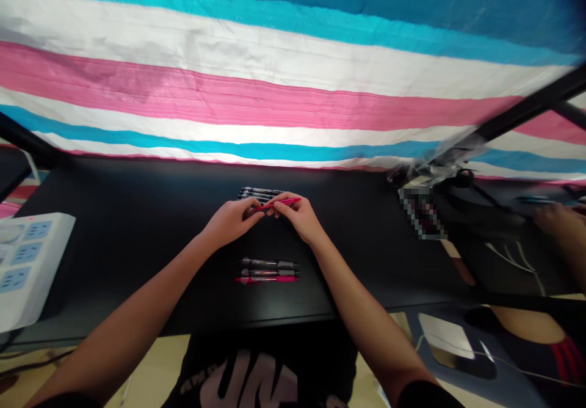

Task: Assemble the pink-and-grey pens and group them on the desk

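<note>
My left hand (229, 222) and right hand (297, 215) pinch the ends of the red pen (280, 203), fingers closed, just beyond the pen row (268, 270). Black pens (257, 193) lie farther beyond the row. The table (137, 231) runs wide either side of it, with its edge just nearer.

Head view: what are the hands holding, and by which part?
A slim pink plastic pen: left hand pinches its left end, right hand its right part.

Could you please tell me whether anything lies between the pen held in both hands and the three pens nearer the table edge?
Nothing visible does. The left hand and right hand both grip the held pen, and only bare table separates it from the three pens nearer the edge.
</note>
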{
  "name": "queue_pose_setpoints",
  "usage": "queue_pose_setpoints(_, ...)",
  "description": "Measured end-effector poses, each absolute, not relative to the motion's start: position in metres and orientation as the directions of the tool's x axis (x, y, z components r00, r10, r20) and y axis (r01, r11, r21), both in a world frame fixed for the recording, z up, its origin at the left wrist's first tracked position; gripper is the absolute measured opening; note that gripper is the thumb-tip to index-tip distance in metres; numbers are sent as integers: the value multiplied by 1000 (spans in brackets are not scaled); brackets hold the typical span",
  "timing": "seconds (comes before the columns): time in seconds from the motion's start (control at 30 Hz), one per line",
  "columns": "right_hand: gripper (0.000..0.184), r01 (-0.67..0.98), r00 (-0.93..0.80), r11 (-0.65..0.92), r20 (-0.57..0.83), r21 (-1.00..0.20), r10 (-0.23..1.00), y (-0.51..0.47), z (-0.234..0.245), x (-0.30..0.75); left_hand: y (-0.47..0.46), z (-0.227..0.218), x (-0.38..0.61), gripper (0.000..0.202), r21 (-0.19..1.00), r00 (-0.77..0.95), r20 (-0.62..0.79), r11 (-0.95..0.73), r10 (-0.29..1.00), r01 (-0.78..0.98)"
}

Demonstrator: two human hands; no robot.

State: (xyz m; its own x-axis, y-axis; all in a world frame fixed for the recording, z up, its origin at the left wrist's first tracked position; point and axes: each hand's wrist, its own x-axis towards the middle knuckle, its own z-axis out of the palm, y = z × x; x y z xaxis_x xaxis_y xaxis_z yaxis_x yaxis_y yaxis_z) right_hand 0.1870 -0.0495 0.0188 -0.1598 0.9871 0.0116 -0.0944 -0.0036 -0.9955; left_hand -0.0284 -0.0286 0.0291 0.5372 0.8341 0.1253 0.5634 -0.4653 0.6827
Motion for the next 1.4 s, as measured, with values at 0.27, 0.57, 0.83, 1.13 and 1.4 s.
queue_pose_setpoints(0.27, 28, -211, -22, -25, -21, -977, 1000, -48, 18, 193, -28, 32, -29, 22, 667, 501, 160, -468, 850, 580)
queue_pose_setpoints(0.57, 29, -89, -148, -76, -62, -993, 987, -49, 15, 194, -28, 33, -29, 27, 650, 532, 178, -505, 828, 568)
queue_pose_setpoints(0.83, 25, -184, -257, -145, -95, -972, 962, -53, 20, 191, -28, 28, -29, 27, 659, 492, 169, -469, 854, 588)
queue_pose_setpoints(1.13, 22, -203, -260, -157, -101, -967, 960, -53, 22, 190, -28, 27, -29, 26, 666, 470, 153, -442, 869, 600)
queue_pose_setpoints(1.4, 20, -248, -156, -133, -96, -960, 983, -51, 23, 191, -28, 30, -29, 25, 663, 459, 189, -458, 868, 592)
